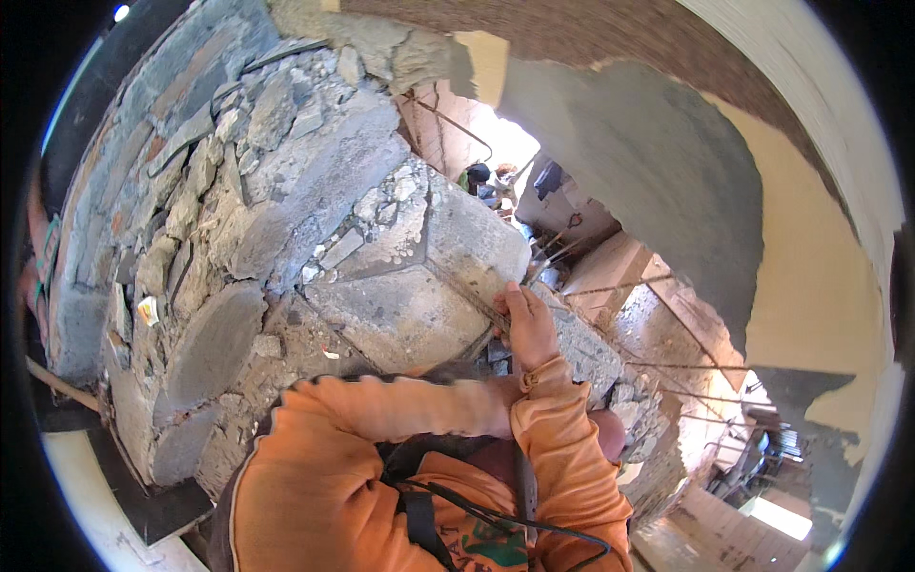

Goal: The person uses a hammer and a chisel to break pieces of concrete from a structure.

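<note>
My right hand is closed at the edge of a cracked concrete slab, its fingers curled round a thin, rusty steel rod that lies along a crack in the slab. My left arm, in an orange sleeve, reaches across my body. The left hand is blurred and mostly behind my right forearm, so its fingers do not show. A narrow dark bar stands upright between my arms; what holds it is hidden. Small dark rubble lies just under my right hand.
Broken slabs and loose stones cover the left. On the right the floor is broken through, crossed by bare rebars, with a lower level beneath. A person is far below. A partly plastered wall rises at the right.
</note>
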A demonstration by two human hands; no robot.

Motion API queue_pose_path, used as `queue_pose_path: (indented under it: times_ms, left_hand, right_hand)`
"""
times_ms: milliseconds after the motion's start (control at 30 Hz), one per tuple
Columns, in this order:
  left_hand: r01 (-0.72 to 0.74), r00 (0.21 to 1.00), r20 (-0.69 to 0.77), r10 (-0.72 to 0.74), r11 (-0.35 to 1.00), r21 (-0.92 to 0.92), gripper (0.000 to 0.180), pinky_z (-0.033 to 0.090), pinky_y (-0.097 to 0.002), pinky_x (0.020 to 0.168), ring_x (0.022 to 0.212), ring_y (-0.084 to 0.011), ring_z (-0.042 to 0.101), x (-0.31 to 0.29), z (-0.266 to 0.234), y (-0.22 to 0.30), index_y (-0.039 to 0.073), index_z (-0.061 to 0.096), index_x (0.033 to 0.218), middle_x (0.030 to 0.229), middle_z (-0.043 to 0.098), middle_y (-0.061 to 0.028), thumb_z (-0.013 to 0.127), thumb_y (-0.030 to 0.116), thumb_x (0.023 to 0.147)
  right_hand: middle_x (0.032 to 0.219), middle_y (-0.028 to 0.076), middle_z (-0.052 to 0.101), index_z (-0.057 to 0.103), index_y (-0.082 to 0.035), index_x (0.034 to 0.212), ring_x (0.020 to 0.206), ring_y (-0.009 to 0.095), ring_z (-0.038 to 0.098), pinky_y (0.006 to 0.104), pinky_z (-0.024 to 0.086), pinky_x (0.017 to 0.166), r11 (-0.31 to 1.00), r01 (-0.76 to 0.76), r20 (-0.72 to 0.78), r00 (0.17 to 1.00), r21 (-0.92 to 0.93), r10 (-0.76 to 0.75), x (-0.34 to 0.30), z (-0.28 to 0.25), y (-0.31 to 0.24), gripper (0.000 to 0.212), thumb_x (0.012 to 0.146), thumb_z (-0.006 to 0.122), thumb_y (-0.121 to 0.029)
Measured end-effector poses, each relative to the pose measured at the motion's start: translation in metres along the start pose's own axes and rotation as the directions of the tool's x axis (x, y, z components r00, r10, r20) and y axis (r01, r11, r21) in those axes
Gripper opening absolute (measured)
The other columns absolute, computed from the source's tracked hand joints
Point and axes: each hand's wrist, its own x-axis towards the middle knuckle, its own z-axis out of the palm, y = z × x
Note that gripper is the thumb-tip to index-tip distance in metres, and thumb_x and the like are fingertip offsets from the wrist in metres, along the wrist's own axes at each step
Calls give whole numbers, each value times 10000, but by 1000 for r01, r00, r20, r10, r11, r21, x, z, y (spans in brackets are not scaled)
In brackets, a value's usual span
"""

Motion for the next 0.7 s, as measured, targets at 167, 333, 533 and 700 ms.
queue_pose_path:
  times_ms: [167,333,533,700]
  left_hand:
    - [43,882,-449,146,922,385,229,491,-452,854,969,-330,618,-59,-20,-14,30,642,944,996,652,-103,602,105,731]
    - [405,690,-716,107,763,504,382,404,-460,1006,1094,-315,564,-53,-41,-52,48,633,1094,1089,623,-115,645,75,713]
    - [361,720,-682,127,770,525,353,449,-433,953,1024,-295,591,-53,-44,-72,89,661,1061,1026,648,-83,672,40,711]
    - [372,707,-698,112,780,502,341,455,-424,912,1009,-292,591,-45,-46,-73,99,668,1062,1028,648,-82,675,49,725]
  right_hand:
    - [870,66,570,610,9,997,635,144,564,235,435,498,952,-86,56,996,293,73,-11,-9,-3,415,992,474,-383]
    - [964,101,599,582,27,1094,840,177,597,315,548,680,905,-125,123,989,406,81,-23,0,-7,379,994,480,-324]
    - [1022,235,619,572,-26,1141,927,412,616,452,525,788,766,83,-311,882,-637,-353,-92,-37,47,353,976,466,-320]
    - [871,230,643,549,11,1140,828,370,645,432,533,734,658,-141,-95,990,-740,106,-123,-47,147,368,939,562,-297]
